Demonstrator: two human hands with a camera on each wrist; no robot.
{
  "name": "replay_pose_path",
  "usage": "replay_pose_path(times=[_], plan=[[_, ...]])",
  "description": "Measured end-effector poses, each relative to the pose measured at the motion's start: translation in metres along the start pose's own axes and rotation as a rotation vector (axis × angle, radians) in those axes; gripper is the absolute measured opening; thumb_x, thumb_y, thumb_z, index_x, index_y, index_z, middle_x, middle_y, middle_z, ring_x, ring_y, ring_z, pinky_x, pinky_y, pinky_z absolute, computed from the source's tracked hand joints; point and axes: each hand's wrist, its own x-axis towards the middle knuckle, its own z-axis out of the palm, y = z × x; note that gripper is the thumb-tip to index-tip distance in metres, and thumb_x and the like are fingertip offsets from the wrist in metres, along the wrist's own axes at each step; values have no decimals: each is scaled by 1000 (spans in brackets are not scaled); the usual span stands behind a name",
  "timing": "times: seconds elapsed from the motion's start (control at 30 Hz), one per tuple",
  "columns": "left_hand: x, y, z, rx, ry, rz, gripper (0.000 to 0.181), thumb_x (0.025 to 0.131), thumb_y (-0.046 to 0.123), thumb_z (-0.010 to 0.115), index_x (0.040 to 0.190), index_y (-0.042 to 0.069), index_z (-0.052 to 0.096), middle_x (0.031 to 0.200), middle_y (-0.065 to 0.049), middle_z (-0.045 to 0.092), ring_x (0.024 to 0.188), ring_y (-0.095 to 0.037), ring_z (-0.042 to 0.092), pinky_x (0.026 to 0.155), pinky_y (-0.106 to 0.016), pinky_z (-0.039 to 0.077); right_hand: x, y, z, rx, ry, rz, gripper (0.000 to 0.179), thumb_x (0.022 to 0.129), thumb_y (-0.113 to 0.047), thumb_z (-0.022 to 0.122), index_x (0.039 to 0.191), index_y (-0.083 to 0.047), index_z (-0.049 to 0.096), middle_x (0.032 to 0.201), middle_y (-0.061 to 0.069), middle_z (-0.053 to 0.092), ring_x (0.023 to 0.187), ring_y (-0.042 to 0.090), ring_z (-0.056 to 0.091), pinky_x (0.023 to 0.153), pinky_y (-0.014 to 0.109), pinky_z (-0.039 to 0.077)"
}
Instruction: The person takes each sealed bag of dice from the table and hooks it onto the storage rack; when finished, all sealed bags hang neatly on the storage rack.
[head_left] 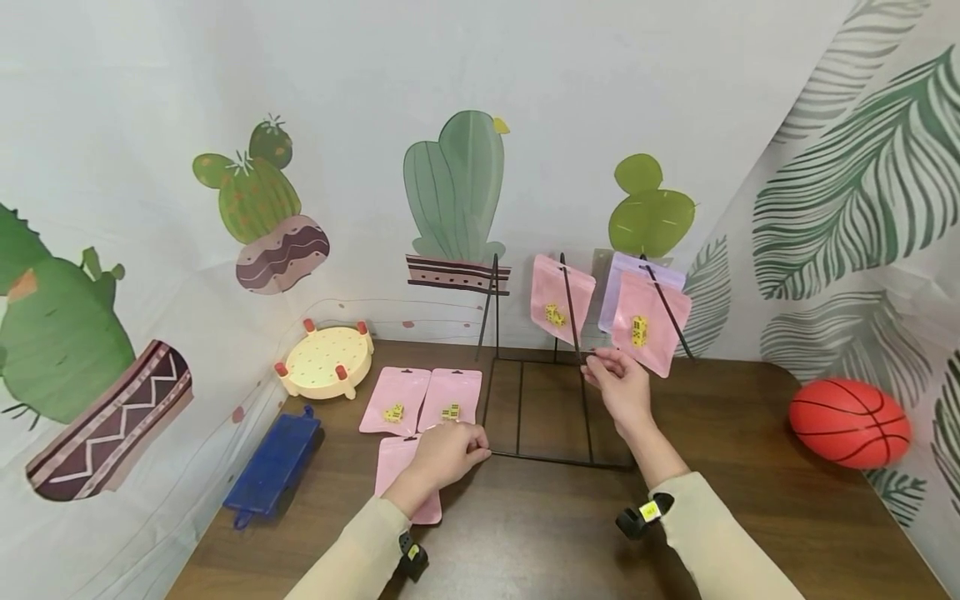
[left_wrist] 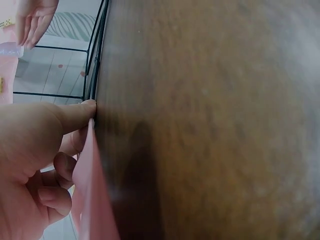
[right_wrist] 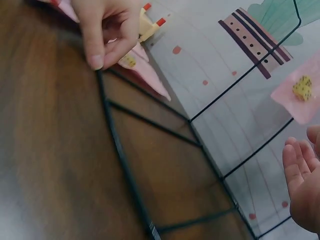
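A black wire display rack (head_left: 519,408) stands on the table, its prongs sloping toward me. My left hand (head_left: 448,454) pinches the front left corner of its base between thumb and fingers, beside the pink bags. My right hand (head_left: 621,385) is raised by the tip of the middle prong, fingers loosely extended; the right wrist view shows nothing in it. A pink bag (head_left: 561,287) with yellow dice hangs on the middle prong. On the right prong hang another pink bag (head_left: 658,333) with dice and, behind it, a lavender bag (head_left: 609,300).
Left of the rack lie pink bags (head_left: 397,387), one partly under my left hand. Farther left are an upturned cream stool (head_left: 326,358) with red-tipped legs and a blue plastic piece (head_left: 273,462). A red basketball-patterned ball (head_left: 851,422) sits at right. A cactus-printed sheet (head_left: 360,100) backs the table.
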Motion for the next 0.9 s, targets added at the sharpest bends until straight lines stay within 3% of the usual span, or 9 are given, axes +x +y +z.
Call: replay_pose_path(times=[0.13,0.27,0.5,0.67,0.77,0.9], plan=[[0,0,1,11,6,1,13,91,33,81,84,29,71,71,19,60,67,-2,55,58,-29,43,-13,4,-17,-30,-35,1,26,101,-1,65,122,14,57,94,2,71,85,12,74,81,28,58],[1,2,1,12,5,-1,12,91,33,81,84,29,72,71,19,60,66,-2,56,57,-29,43,-26,9,-35,-96,-67,-16,24,102,-3,65,120,12,59,95,2,71,86,13,74,80,28,59],[2,3,1,30,0,-5,11,91,33,81,85,28,73,72,18,61,67,-4,56,57,-30,44,-47,14,-66,-298,-103,-63,25,101,-14,70,117,6,66,97,17,71,78,12,72,71,26,59],[1,4,2,78,9,13,11,91,33,81,95,25,75,75,16,63,69,-5,59,58,-30,45,-59,16,-83,-423,-140,-135,21,101,-14,70,112,3,70,91,26,66,66,17,64,58,28,54],[-2,6,0,90,10,11,19,90,34,81,104,23,74,78,15,64,71,-5,60,59,-30,46,-66,18,-92,-486,-179,-171,17,100,-12,72,109,2,71,86,23,65,62,17,60,56,27,51],[-9,10,-8,78,21,-38,27,89,35,82,111,22,73,78,14,62,70,-7,59,57,-30,44,-72,23,-103,-591,-265,-205,14,98,-12,74,107,-2,72,82,11,67,62,12,56,55,27,48]])
